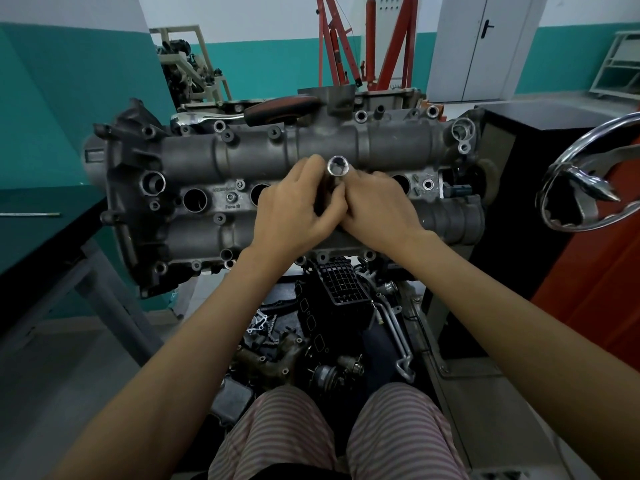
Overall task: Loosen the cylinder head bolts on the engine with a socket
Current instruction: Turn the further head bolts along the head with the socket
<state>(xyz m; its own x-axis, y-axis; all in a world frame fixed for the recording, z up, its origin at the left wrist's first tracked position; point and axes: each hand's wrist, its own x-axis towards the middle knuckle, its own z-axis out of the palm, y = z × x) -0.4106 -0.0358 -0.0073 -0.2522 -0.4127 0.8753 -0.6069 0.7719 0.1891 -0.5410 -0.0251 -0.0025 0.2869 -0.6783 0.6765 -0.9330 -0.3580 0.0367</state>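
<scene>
Both forearms are bare from the elbows down to the left hand (298, 206) and the right hand (379, 209), with no sleeves, watch, rings or gloves showing. Below the arms, the legs wear loose trousers (332, 431) in thin pink and grey stripes. A dark hem crosses the bottom edge.
</scene>
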